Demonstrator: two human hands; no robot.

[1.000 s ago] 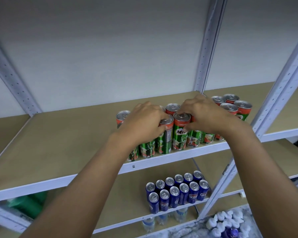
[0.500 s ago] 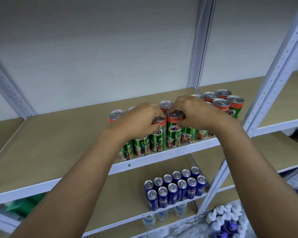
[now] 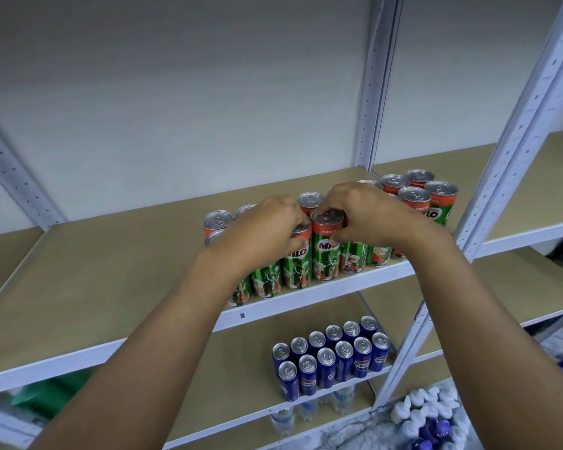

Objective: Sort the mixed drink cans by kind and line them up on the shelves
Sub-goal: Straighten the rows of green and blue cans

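On the upper shelf [image 3: 111, 280], a person's left hand [image 3: 267, 235] and right hand [image 3: 368, 216] each curl fingers around a green Milo can [image 3: 326, 251] in the front row, apparently squaring the line, blue cans [image 3: 335, 355] grouped below.

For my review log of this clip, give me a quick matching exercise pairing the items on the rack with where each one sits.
Things:
1. green Milo cans
2. blue cans
3. clear bottles
4. right hand

Places:
A. shelf below the blue cans
B. upper shelf, at the front edge
C. on top of a Milo can
D. middle shelf

Pairs: 1-B, 2-D, 3-A, 4-C
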